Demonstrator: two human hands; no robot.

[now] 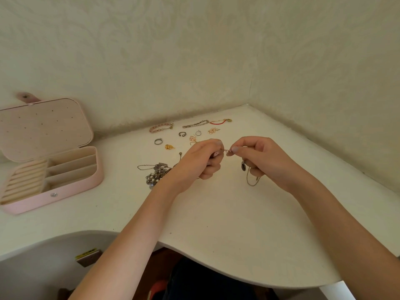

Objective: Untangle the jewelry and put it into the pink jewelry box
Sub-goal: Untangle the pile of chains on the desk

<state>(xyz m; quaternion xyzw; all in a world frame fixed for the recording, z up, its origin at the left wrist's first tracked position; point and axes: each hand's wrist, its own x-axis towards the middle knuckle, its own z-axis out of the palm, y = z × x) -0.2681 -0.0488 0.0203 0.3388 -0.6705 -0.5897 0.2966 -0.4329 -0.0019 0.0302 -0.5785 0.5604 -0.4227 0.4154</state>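
Note:
My left hand (201, 161) and my right hand (259, 156) are raised over the white table and pinch the two ends of a thin chain (226, 150) between them. The chain's loop with a dark pendant (244, 166) hangs under my right hand. A tangled heap of silver chains and beads (154, 173) lies on the table left of my left hand. The pink jewelry box (91, 182) stands open at the far left, its ring rolls and side compartments holding nothing that I can see.
Sorted pieces lie in rows near the wall: a pink bead bracelet (160, 127), a silver bracelet (195, 123), a red cord bracelet (220, 121), rings (158, 141), a gold charm (169, 146) and rose-gold earrings (214, 130). The table (216, 213) sits in a wall corner; its curved front edge is near me.

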